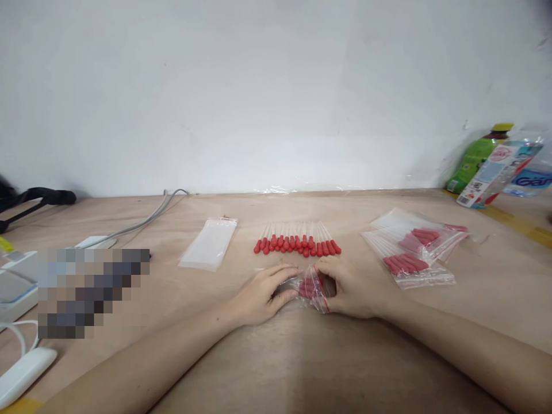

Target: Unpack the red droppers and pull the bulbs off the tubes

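Observation:
My left hand (262, 294) pinches one end of a small clear zip bag (318, 300). My right hand (359, 290) grips the same bag by its other end, where a red seal line runs. Inside the bag show several red rubber bulbs; the fingers hide part of them. Just beyond my hands lies a row of droppers (297, 244), red bulbs toward me and thin clear tubes pointing to the wall. To the right, filled zip bags (405, 263) of droppers overlap in a pile. A stack of flat zip bags (209, 244) lies to the left of the row.
Bottles (476, 155) and a tall printed package (495, 175) stand at the back right. A grey cable (150, 215) runs along the left toward white power strips (21, 293). A white plastic device (28, 374) lies near the left edge. One area at left is blurred out.

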`<action>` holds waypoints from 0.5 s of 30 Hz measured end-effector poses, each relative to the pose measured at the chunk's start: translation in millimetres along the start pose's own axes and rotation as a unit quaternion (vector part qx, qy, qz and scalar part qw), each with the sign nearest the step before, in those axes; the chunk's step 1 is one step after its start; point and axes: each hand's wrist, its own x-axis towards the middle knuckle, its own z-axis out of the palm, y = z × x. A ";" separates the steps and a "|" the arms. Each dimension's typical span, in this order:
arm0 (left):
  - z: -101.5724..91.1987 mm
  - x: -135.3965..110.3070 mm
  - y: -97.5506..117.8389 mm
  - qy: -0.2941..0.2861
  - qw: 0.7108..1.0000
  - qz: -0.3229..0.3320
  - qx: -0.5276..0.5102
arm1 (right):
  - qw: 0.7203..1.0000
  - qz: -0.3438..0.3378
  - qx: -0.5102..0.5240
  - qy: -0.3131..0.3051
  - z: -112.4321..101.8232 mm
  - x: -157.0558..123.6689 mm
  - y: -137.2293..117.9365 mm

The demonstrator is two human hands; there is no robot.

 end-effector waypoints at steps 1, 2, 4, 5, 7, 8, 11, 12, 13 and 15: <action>0.0 0.1 -0.4 0.000 1.000 0.003 -0.003 | 1.000 0.008 -0.009 0.007 -1.6 -0.4 -3.7; -0.1 0.3 -0.7 -0.001 1.000 0.005 -0.006 | 1.000 0.015 -0.016 0.015 -2.8 -1.0 -6.9; -0.2 0.9 -1.3 -0.002 1.000 0.008 -0.013 | 0.999 0.024 -0.022 0.033 -3.5 -2.7 -10.4; -0.4 1.1 -1.6 -0.002 1.000 0.008 -0.016 | 0.998 0.028 -0.021 0.042 -3.1 -3.5 -10.5; -0.6 1.3 -2.0 -0.001 1.000 0.005 -0.019 | 0.997 0.035 -0.015 0.065 -1.2 -4.9 -7.2; -0.7 1.2 -2.1 0.000 1.000 0.004 -0.020 | 0.997 0.035 -0.010 0.075 -0.1 -5.3 -4.4; -0.5 0.9 -2.4 0.004 1.000 0.007 -0.021 | 0.997 0.029 0.011 0.076 1.9 -5.5 4.3; -0.4 0.7 -2.4 0.006 1.000 0.008 -0.021 | 0.997 0.027 0.018 0.068 2.2 -5.4 6.7; -0.2 0.6 -2.5 0.007 1.000 0.008 -0.021 | 0.998 0.026 0.027 0.059 2.5 -5.4 8.9; 0.0 0.4 -2.5 0.006 1.000 0.006 -0.020 | 0.997 0.024 0.057 0.048 3.8 -5.4 13.7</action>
